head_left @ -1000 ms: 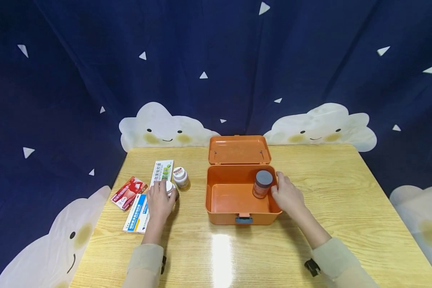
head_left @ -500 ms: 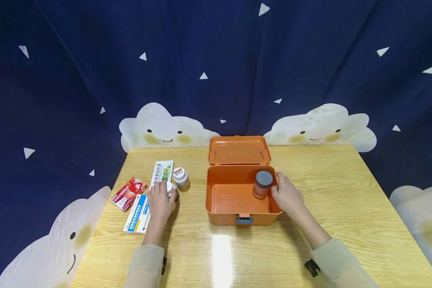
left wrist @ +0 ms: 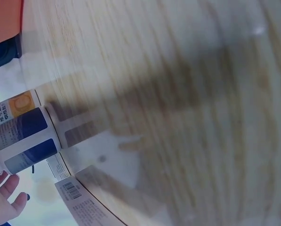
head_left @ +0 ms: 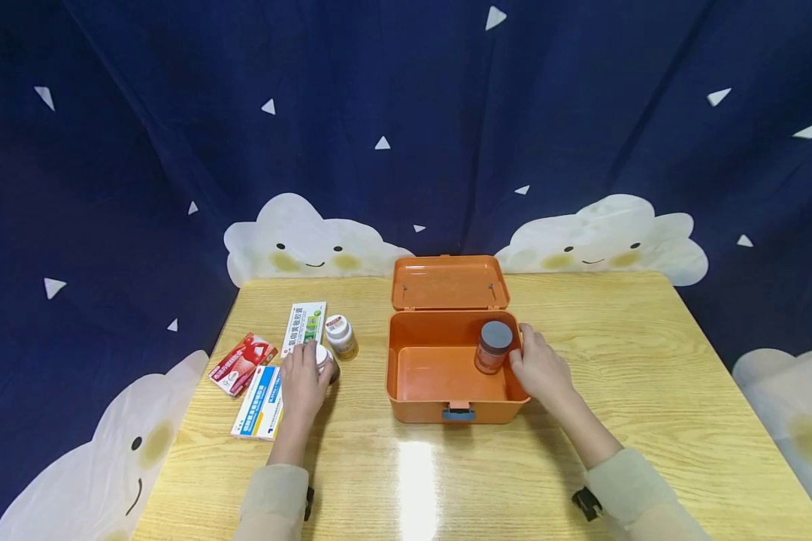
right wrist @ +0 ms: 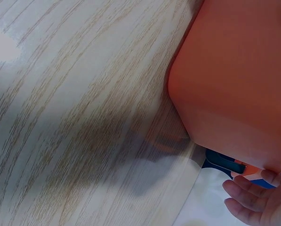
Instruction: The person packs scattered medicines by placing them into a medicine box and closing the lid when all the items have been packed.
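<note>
Since the earlier head frame, the left hand (head_left: 302, 382) and the white plastic bottle with a white cap (head_left: 321, 356) have shifted slightly rightward, left of centre. Its fingers are clamped on the bottle near the cap. Left wrist view: the bottle's blue-and-grey label, hidden by the hand in the head view, and its reflection on the pale wooden counter (head_left: 649, 361); whether the base touches is unclear. Near it, head view: an upright white bottle with a yellowish base (head_left: 341, 336), a white-and-green carton (head_left: 304, 327), a red-and-white carton (head_left: 241, 365) and a white, blue and orange carton (head_left: 260, 402). Centre: an open orange plastic box (head_left: 413, 410), a grey-lidded reddish jar (head_left: 492, 347) inside at right. The right hand (head_left: 543, 368) grips the box's right rim, fingers bent over it; the right wrist view alone shows the smooth outer side wall (right wrist: 234, 84).
</note>
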A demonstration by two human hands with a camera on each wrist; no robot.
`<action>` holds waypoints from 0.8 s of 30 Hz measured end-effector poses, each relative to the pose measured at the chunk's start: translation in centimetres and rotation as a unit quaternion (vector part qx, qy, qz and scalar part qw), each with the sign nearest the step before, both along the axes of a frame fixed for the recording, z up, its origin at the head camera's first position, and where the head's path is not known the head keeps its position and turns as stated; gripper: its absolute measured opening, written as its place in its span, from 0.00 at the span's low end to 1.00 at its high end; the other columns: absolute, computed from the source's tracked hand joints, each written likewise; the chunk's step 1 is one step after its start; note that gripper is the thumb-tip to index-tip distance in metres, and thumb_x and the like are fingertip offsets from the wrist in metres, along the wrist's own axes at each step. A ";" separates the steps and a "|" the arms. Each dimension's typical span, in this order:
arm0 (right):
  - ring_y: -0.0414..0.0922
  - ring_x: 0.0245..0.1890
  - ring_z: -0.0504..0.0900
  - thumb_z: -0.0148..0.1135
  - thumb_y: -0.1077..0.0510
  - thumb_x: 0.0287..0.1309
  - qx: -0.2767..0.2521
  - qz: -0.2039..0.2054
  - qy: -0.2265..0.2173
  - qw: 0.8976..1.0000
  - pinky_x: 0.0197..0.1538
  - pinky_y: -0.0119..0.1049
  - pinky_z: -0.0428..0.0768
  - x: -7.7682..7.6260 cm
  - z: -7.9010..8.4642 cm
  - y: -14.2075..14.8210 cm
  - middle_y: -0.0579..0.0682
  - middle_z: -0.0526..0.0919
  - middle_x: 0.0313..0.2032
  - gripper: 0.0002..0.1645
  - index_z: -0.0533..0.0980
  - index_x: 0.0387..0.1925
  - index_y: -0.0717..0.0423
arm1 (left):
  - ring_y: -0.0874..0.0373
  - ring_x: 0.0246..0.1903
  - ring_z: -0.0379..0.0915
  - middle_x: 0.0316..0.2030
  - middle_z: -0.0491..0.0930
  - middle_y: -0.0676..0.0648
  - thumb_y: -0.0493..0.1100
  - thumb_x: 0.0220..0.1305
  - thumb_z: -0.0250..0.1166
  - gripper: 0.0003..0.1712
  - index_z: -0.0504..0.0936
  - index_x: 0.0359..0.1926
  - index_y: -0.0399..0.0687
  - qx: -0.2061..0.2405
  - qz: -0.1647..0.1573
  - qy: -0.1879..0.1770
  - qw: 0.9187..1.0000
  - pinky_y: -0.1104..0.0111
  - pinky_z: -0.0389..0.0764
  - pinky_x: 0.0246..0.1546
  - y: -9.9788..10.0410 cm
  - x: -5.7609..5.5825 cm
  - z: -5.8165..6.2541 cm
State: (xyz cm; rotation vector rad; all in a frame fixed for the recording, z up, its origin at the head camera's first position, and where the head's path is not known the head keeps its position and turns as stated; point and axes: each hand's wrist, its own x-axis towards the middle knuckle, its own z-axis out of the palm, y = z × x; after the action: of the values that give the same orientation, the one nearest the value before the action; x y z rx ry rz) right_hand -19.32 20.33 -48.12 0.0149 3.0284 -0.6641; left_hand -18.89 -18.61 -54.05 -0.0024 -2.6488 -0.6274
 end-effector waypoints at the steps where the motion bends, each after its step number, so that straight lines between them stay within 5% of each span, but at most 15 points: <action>1: 0.63 0.42 0.75 0.42 0.54 0.59 0.000 0.000 0.000 1.000 0.37 0.58 0.72 0.0 0.0 0.0 0.65 0.71 0.50 0.30 0.56 0.63 0.59 | 0.40 0.45 0.64 0.43 0.69 0.35 0.44 0.57 0.58 0.24 0.69 0.51 0.33 -0.001 -0.003 0.002 1.000 0.51 0.62 0.51 0.0 0.0 0.0; 10: 0.63 0.42 0.75 0.42 0.54 0.59 -0.001 0.002 0.000 1.000 0.37 0.58 0.72 0.0 0.0 0.0 0.66 0.71 0.50 0.30 0.56 0.62 0.59 | 0.41 0.46 0.64 0.45 0.70 0.36 0.46 0.57 0.58 0.24 0.70 0.50 0.34 0.004 -0.032 0.032 0.999 0.50 0.61 0.52 0.6 0.2 0.4; 24: 0.63 0.43 0.75 0.42 0.55 0.59 -0.002 0.001 -0.001 1.000 0.37 0.58 0.72 -0.1 -0.1 0.1 0.66 0.71 0.51 0.30 0.56 0.63 0.59 | 0.43 0.40 0.65 0.42 0.71 0.37 0.46 0.57 0.56 0.25 0.71 0.51 0.34 0.000 -0.080 0.135 0.988 0.53 0.64 0.47 2.5 0.1 3.7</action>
State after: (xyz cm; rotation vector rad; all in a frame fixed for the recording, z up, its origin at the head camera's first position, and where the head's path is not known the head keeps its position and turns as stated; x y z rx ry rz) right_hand -19.43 20.40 -48.20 0.0131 3.0258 -0.6699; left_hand -18.76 -16.11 -50.36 -0.2819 -2.4006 -0.6303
